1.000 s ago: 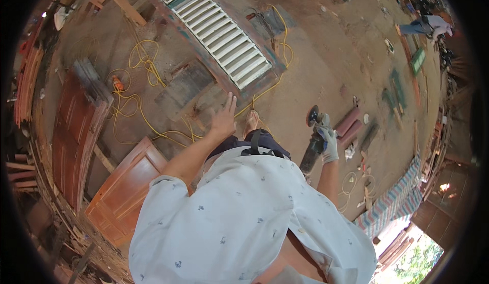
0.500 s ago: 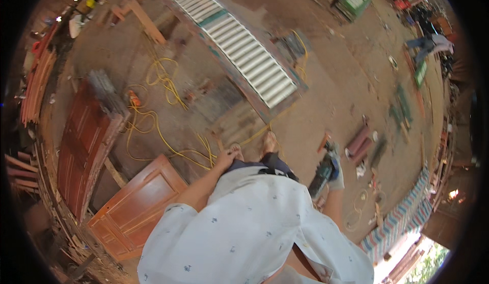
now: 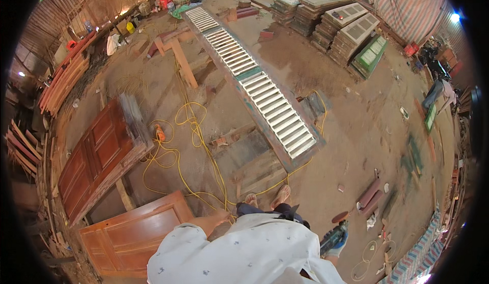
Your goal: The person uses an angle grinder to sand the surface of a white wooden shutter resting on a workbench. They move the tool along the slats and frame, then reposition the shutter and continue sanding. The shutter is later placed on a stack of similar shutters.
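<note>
My right hand, in a pale glove with blue on it, is wrapped round a dark angle grinder low beside my right hip. A reddish-brown round disc sits at the grinder's far end, held off the floor. On the other side, my left hand hangs near my waist, its fingers blurred and partly hidden. Ahead of my feet lies a long louvred shutter with pale slats and a worn dark frame, raised on supports. An orange-brown panelled door lies left of my left arm.
A stack of dark red panelled doors leans at the left. Yellow cable loops over the floor toward my feet. Dark red rolls lie at the right. Stacked shutters stand far back; a person bends at the far right.
My view has tilted up, bringing more of the far floor and the stacked shutters in. My right hand still holds the grinder, whose disc now shows more plainly.
</note>
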A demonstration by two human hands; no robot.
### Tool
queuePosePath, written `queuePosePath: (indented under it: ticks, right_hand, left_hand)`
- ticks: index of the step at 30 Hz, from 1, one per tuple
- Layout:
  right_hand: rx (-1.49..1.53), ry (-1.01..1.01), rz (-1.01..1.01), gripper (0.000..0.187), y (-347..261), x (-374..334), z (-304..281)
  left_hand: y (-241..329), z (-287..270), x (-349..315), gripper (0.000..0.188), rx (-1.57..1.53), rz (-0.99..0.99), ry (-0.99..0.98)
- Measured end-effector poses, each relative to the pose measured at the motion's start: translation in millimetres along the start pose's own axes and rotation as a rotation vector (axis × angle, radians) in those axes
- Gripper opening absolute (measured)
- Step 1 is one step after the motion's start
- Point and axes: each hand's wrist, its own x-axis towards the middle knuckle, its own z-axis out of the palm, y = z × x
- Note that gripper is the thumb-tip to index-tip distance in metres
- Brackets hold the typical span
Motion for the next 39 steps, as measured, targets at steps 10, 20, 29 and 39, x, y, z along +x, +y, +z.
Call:
queuePosePath:
  ticks: [10, 20, 29, 39]
  right_hand:
    - [-0.100, 0.133, -0.106, 0.047, -26, -54, -79]
    - [0.108, 0.246, 0.086, 0.048, -69, 1, -165]
    - [0.295, 0.277, 0.145, 0.054, -205, 45, -226]
    - [0.103, 0.237, 0.334, 0.047, -331, 133, -221]
  left_hand:
    - [111, 67, 0, 0.043, -0.138, 0.152, -0.007]
    - [345, 102, -11, 0.079, -0.478, 0.301, 0.215]
    - [455, 164, -7, 0.068, -0.496, 0.061, 0.537]
    - [512, 197, -75, 0.090, -0.428, -0.232, 0.728]
